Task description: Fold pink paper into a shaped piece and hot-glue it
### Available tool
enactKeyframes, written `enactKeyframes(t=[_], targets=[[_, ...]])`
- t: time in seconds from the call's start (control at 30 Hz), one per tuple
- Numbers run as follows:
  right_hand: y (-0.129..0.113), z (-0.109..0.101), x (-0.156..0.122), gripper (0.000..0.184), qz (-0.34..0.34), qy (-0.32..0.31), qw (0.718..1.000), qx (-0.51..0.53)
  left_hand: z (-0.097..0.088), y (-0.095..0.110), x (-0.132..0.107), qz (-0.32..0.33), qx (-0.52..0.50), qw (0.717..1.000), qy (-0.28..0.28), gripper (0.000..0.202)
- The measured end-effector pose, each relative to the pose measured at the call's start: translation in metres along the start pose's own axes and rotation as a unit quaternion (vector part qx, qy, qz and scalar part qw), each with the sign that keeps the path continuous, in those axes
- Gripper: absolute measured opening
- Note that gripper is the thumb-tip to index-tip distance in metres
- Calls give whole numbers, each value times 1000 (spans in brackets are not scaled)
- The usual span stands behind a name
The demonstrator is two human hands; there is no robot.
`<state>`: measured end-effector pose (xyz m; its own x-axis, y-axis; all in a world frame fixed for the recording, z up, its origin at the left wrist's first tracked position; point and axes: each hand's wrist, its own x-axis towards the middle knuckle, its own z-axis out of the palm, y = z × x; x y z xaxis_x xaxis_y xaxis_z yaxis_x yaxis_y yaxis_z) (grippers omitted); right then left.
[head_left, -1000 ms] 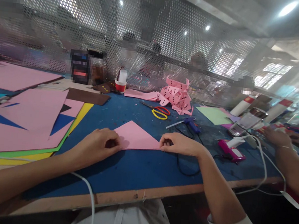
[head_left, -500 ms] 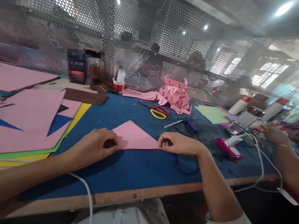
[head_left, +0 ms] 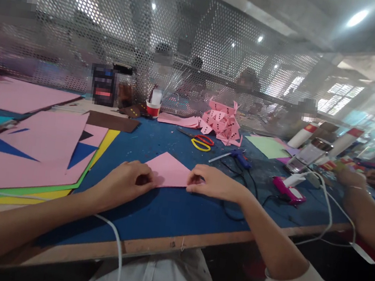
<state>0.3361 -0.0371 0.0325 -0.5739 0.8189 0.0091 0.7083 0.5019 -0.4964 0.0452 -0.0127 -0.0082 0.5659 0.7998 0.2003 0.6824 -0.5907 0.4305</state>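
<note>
Right hand [head_left: 215, 183] shifted inward, pinching pink paper [head_left: 171, 171] with left hand [head_left: 130, 177], scissors [head_left: 201, 145] (blades leftward), glue gun [head_left: 241, 158] beyond

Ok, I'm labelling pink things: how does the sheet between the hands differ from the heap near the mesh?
The sheet looks plain and roughly triangular; the heap is many dark-spotted pieces. Left hand and right hand touch the sheet; neither touches the heap. Both are pink.

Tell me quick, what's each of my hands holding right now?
Left hand: closed on the left end of the pink triangular paper sheet.
Right hand: closed on the sheet's right end.
</note>
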Motion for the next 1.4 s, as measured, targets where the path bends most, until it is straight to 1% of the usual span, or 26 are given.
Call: enactKeyframes(t=[0.1,0.17,0.3,0.43,0.63,0.83,0.9,1.0,1.2,1.4], targets=[[-10,15,16,17,-22,18,1000,-10,1,-1,0,1,1,1000,2,27],[-13,22,25,15,-28,16,999,-14,1,-1,0,6,2,1000,6,26],[-15,30,33,10,-22,27,999,-7,0,1,0,20,8,1000,15,27],[-16,34,35,12,-11,44,999,0,0,2,0,19,12,1000,17,27],[-15,39,38,16,5,48,999,7,0,2,0,17,3,1000,12,25],[-15,42,38,31,-2,62,998,5,-1,2,0,23,4,1000,11,26],[-15,42,38,33,-5,63,998,4,-2,2,-1,23,4,1000,14,26],[-16,43,38,31,-4,65,998,2,-2,3,-1,23,6,1000,19,26],[-16,45,38,20,12,70,997,-9,-1,3,-1,19,15,1000,16,26],[-18,45,38,20,18,73,997,-5,-1,4,0,15,22,1000,16,27]])
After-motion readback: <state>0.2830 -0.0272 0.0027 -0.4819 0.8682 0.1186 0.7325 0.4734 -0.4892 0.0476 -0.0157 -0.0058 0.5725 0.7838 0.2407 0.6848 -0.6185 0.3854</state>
